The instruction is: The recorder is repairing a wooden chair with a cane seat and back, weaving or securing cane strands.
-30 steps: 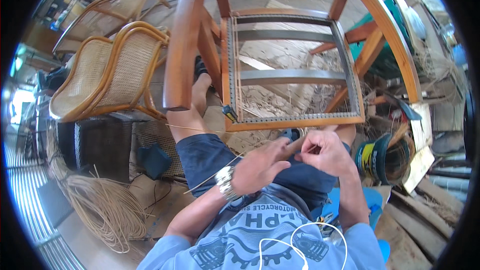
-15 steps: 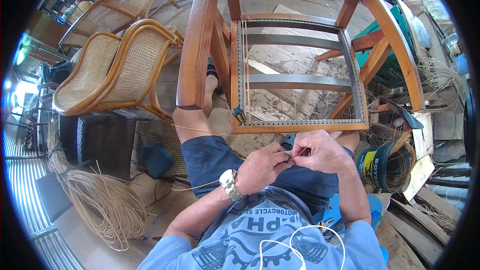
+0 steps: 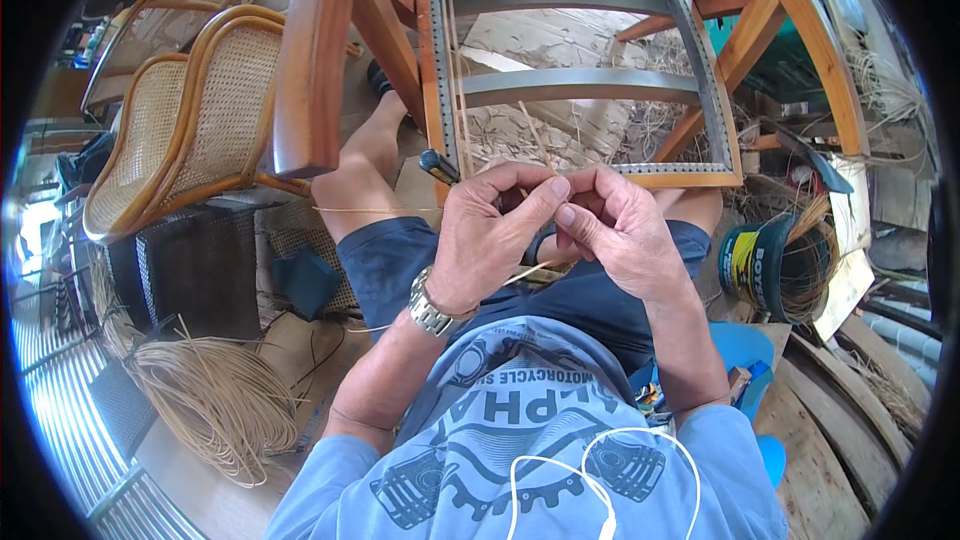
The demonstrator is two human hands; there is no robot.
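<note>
A thin strip of cane [image 3: 536, 132] is pinched between the fingertips of my left hand [image 3: 490, 235] and my right hand [image 3: 625, 230]. One end sticks up past the fingers, while another stretch emerges below my left hand. The hands meet just before the front rail of a wooden armchair frame [image 3: 680, 180], whose open seat is bordered by small holes. Strands of cane [image 3: 460, 70] run along its left side. A tool with a dark and yellow handle [image 3: 438, 167] stands at the seat's front left corner, beside my left hand. My fingers hide the pinched part.
A large coil of cane [image 3: 215, 400] lies at the lower left. Woven cane chairs [image 3: 190, 120] stand on the left. To the right, a dark bucket [image 3: 760, 275] holds more strands. A blue plastic seat or tub [image 3: 750, 365] is by my right elbow.
Both hands have moved up toward the seat's front rail, still pinching the cane, and its end now shows above the fingers. The view has shifted, so the chair appears higher.
</note>
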